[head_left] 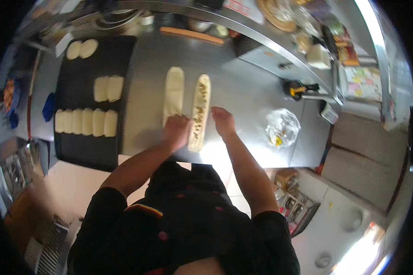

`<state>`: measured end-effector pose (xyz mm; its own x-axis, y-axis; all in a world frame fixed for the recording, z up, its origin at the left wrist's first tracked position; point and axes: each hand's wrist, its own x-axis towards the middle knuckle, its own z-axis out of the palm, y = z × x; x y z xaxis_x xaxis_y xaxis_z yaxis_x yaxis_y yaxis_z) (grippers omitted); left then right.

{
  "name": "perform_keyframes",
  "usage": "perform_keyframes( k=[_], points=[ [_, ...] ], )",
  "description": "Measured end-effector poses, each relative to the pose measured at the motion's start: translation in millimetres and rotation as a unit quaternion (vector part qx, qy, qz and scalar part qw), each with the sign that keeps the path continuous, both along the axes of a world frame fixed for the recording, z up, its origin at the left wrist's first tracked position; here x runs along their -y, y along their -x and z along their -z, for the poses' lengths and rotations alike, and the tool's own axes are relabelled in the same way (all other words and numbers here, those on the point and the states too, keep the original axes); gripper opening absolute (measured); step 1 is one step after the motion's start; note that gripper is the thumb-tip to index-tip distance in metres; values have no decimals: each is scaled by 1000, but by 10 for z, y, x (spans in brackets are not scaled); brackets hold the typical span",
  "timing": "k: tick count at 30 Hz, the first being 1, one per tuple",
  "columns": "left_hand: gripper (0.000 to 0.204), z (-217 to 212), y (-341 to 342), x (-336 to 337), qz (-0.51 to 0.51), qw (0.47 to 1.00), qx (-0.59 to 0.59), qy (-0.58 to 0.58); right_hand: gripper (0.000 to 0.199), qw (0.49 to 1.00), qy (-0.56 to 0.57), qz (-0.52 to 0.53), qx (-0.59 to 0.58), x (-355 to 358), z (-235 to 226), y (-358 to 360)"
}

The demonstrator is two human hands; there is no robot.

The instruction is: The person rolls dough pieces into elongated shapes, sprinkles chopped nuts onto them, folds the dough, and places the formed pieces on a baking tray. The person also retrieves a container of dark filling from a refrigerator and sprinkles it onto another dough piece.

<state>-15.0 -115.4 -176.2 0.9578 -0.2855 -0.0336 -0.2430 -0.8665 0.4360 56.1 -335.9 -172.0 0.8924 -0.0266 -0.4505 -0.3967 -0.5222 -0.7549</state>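
Note:
Two long strips of pale dough lie side by side on the steel worktop. The left dough strip (174, 89) is plain. The right dough strip (201, 98) has a line of dark bits along its length. My left hand (177, 132), fingers curled together, is over the near end of the plain strip and reaches to the left edge of the topped one. Close by the right edge of the topped strip is my right hand (223, 121), its fingers drawn together. What either hand holds, if anything, is too small or hidden to make out.
A black baking tray (85, 151) with several pieces of pale dough stands on the left. A wooden rolling pin (192, 35) lies at the back. Crumpled clear plastic (283, 128) rests to the right. A metal shelf (280, 43) overhangs the far side.

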Motion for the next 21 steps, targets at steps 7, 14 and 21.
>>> perform_keyframes(
  k=[7,14,21],
  points=[
    [21,76,-632,6,-11,997,-44,-64,27,982,4,189,29,2226,-62,508],
    [14,81,-651,66,-62,983,-153,-81,27,952,131,265,78,3708,-400,370],
    [18,-138,-20,316,-144,948,-258,-115,29,966,227,92,80,3720,-397,197]
  ],
)
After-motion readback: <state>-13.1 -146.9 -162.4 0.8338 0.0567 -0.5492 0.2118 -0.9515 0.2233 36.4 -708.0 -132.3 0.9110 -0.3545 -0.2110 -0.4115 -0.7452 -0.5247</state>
